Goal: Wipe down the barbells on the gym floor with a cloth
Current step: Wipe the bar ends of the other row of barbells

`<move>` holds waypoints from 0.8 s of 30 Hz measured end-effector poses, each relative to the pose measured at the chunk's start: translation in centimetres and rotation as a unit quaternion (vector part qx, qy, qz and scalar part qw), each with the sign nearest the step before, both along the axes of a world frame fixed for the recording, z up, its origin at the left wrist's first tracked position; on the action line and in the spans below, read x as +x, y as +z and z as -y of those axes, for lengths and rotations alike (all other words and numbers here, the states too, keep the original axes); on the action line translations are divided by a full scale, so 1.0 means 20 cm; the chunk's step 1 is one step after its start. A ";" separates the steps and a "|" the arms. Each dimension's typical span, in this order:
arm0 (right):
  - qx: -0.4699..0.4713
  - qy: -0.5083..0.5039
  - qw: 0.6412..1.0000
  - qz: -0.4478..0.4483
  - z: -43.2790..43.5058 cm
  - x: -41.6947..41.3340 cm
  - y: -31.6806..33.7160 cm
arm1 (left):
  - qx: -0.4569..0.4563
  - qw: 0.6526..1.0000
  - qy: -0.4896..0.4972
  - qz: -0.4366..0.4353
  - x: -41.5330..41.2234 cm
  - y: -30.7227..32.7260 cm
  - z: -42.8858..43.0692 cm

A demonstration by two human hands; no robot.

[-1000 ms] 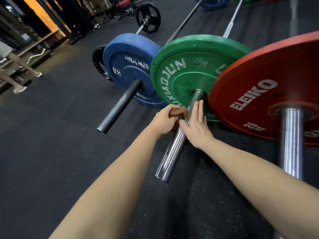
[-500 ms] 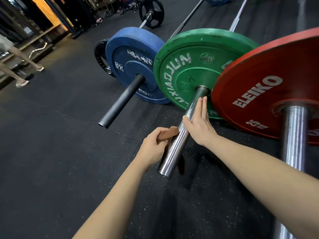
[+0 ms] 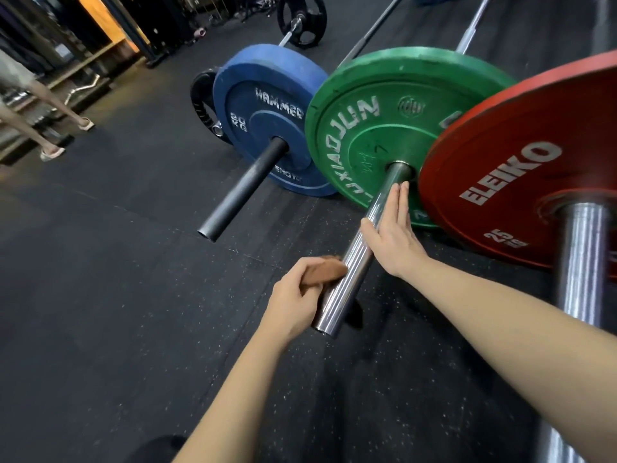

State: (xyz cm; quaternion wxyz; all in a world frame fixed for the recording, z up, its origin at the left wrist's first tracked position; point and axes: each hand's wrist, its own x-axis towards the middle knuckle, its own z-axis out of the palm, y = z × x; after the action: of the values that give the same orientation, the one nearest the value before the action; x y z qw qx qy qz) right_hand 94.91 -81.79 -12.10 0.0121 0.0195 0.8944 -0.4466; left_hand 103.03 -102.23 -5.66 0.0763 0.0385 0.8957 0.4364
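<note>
1. Step in hand: wiping the chrome sleeve [image 3: 359,259] of the bar that carries the green plate [image 3: 384,128]
2. The left hand [image 3: 293,295] curls its fingers round a brown cloth [image 3: 325,272] and holds it to the sleeve's left side, near the free end
3. The right hand [image 3: 394,242] lies flat on the sleeve's right side, fingers straight and pressed together, tips close to the plate; it looks to be steadying the bar
4. The next move likely calls for running the cloth along the sleeve towards the plate and round it; the far side and underside are hidden, so whether they are wiped cannot be told
5. The red plate's sleeve [image 3: 581,262] and the black sleeve [image 3: 243,192] through the blue plate [image 3: 267,118] seem left to do
6. Count: one cloth; two hands; three near sleeves, two chrome and one black
7. Three near coloured plates: one blue, one green, one red [image 3: 534,162]
8. Two black plates, one [image 3: 203,101] behind the blue and one [image 3: 302,20] farther off; a blue edge shows at the top
9. Two legs of another person stand at the left on the floor [image 3: 100,295]
</note>
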 end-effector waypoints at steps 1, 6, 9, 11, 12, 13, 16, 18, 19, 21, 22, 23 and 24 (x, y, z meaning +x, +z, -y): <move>0.000 -0.001 1.000 -0.003 0.00 0.00 0.00 | 0.013 1.000 -0.007 -0.004 0.04 0.01 0.01; 0.009 -0.009 1.000 0.000 -0.01 0.00 0.00 | -0.005 1.000 -0.012 0.002 -0.08 -0.03 -0.02; 0.017 -0.011 1.000 0.004 0.01 -0.01 0.01 | -0.026 0.999 -0.021 -0.006 -0.26 -0.02 -0.12; 0.024 -0.018 1.000 0.000 0.02 -0.01 0.01 | -0.046 0.998 -0.029 -0.026 -0.35 0.00 -0.20; 0.023 -0.019 1.000 -0.003 0.02 -0.02 0.00 | -0.051 0.998 -0.029 -0.030 -0.38 0.00 -0.23; 0.020 -0.018 1.000 -0.004 0.02 -0.02 0.00 | -0.053 0.998 -0.026 -0.029 -0.39 0.00 -0.25; 0.002 -0.015 1.000 -0.006 0.02 -0.02 0.00 | -0.036 0.999 -0.016 -0.029 -0.31 0.01 -0.20; -0.017 -0.017 1.000 -0.015 0.02 -0.02 -0.01 | -0.030 0.999 -0.007 -0.026 -0.18 0.00 -0.12; -0.023 -0.021 0.999 -0.021 0.02 -0.02 -0.02 | -0.025 0.999 -0.003 -0.025 -0.11 -0.01 -0.08; -0.027 -0.028 0.999 -0.031 0.02 -0.01 -0.03 | -0.001 1.000 0.007 -0.017 0.01 -0.01 0.00; -0.028 -0.032 0.998 -0.035 0.02 -0.01 -0.03 | 0.014 1.000 0.010 -0.014 0.06 -0.02 0.02; -0.028 -0.036 0.998 -0.039 0.02 -0.01 -0.03 | 0.022 1.000 0.014 -0.015 0.09 -0.02 0.03; -0.026 -0.038 0.998 -0.042 0.02 0.00 -0.03 | 0.022 1.000 0.017 -0.015 0.10 -0.02 0.02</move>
State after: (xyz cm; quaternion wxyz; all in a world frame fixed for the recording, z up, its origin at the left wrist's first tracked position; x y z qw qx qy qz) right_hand 94.83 -82.18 -12.77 -0.0418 0.0339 0.8810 -0.4700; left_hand 105.00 -102.64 -6.06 0.0545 0.0320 0.8876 0.4562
